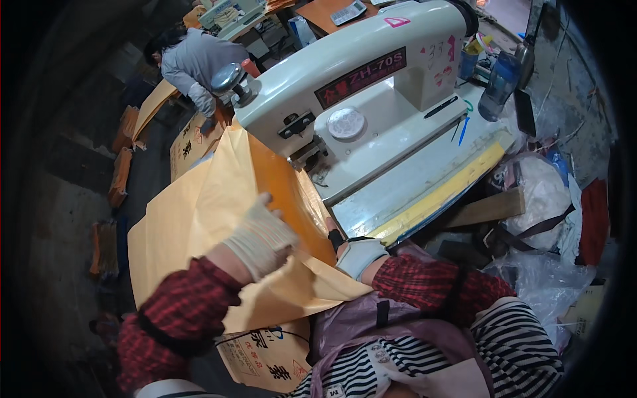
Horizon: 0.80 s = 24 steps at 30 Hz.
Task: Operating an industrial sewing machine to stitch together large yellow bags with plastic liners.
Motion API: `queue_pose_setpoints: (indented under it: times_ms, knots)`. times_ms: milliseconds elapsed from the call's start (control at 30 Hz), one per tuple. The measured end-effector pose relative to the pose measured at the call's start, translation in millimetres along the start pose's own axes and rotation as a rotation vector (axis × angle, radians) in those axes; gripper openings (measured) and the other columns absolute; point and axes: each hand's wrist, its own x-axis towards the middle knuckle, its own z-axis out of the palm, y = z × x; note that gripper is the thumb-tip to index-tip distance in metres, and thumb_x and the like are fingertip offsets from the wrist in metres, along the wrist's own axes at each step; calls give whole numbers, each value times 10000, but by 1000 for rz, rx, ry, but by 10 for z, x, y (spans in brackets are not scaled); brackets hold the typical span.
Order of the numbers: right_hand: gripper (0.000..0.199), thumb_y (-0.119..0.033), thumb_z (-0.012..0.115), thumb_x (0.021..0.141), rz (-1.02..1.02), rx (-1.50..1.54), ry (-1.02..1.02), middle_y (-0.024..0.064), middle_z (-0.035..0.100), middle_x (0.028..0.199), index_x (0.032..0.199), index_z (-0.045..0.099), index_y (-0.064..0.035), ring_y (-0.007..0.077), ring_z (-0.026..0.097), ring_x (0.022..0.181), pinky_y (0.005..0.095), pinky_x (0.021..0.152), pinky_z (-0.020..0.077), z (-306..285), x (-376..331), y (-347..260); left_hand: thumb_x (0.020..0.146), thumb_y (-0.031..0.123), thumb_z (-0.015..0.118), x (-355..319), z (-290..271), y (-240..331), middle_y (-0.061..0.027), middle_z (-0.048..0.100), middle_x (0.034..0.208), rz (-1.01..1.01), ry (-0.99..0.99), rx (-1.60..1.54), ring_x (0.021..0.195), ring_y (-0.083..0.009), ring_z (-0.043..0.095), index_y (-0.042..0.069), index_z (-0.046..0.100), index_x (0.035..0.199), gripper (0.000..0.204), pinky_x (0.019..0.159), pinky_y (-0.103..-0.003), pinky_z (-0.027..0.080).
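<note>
**Looking at a big tan paper bag [192, 212] by the sewing machine [285, 96]**

Got it slanting from the purple apron [348, 322] up beside the stitching head [307, 156]. Seeing the left hand [262, 235] over its front, with fingers too blurred to call clamped or loose. Also spotting the right hand [360, 255] at its right edge, near the machine bed [365, 159], half hidden, so can't tell there either.
</note>
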Motion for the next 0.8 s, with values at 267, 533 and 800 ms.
queue_pose_setpoints:
  times_ms: [267,533,800]
  knots:
    - [392,-229,477,845,79,-20,290,188,638,981,1180,498,-26,310,639,861,412,701,509,-169,885,15,716,333,636,109,48,925,-171,600,755,220,-338,-1163,722,-321,593,30,621,767,308,692,-375,478]
    - [364,-283,513,817,-26,93,135,229,621,976,1086,589,-49,374,611,889,429,767,487,-239,622,54,886,239,492,172,1224,1503,-54,571,810,-1204,280,-2512,653,-168,551,63,562,953,202,627,-265,458]
    - [458,-250,482,850,-491,-295,224,107,613,810,1296,422,-162,252,631,728,387,585,480,1147,211,872,882,305,508,319,977,795,-141,527,1101,-803,1279,-1593,1039,-263,505,27,475,1164,398,907,-369,415]
